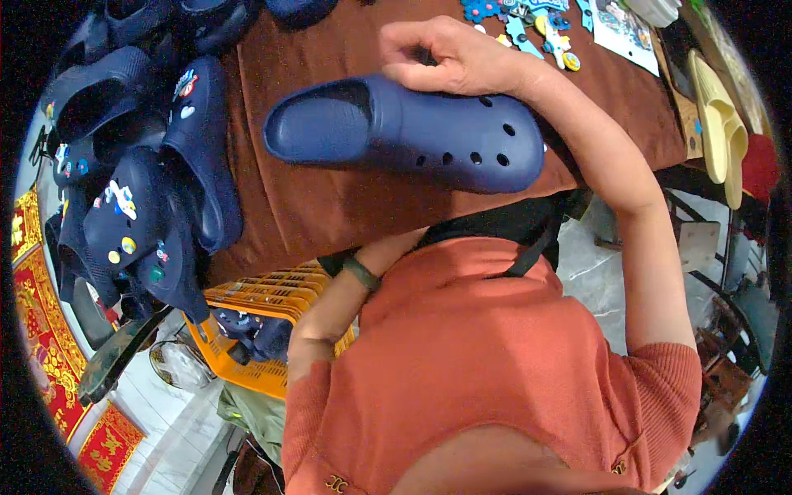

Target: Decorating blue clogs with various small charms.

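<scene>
My right hand (445, 56) is closed on the upper edge of a navy blue clog (396, 132) and holds it above the brown tablecloth (330, 206). The clog lies sideways, its opening to the left and its round holes facing me. My left forearm, with a green wristband (361, 272), bends up from the lower left toward my chest. Its hand is hidden behind a black strap and the clog, so I cannot see what it touches.
A pile of navy clogs with colourful charms (140, 190) covers the table's left side. An orange plastic crate (256, 313) with more clogs stands below the table edge. Loose charms (536, 25) lie at the top right, pale yellow sandals (718, 124) at the far right.
</scene>
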`<act>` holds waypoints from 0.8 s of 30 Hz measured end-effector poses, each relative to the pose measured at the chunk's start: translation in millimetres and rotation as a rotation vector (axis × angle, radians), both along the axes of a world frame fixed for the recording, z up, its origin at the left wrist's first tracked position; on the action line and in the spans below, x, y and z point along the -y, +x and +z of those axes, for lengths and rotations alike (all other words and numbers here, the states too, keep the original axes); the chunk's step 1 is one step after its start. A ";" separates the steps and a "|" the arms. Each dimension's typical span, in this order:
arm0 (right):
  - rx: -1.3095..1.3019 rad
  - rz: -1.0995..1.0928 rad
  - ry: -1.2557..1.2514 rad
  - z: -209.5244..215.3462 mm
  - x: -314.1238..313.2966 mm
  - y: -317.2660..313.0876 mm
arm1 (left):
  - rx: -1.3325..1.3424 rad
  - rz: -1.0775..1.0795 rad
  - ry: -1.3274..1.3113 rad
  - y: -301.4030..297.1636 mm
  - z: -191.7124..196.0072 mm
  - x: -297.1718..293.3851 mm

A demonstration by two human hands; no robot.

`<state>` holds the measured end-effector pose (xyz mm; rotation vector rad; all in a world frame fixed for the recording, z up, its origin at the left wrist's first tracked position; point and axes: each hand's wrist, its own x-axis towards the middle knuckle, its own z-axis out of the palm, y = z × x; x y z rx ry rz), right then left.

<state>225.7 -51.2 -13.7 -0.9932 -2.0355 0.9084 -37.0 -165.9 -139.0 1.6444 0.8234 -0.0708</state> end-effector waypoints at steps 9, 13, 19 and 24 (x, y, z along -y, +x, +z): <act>-0.038 -0.024 0.004 1.6 0.1 2.3 | -0.205 -0.140 0.174 0.5 24.4 -10.3; -0.047 -0.019 -0.089 6.1 2.8 0.0 | 0.081 -0.168 0.203 -9.0 24.7 -1.0; -0.080 -0.003 -0.117 1.9 1.5 5.8 | -0.218 -0.316 0.187 -49.2 109.0 -10.6; -0.063 -0.002 -0.125 1.5 0.6 10.4 | 0.088 -0.074 0.378 -29.5 222.8 -49.3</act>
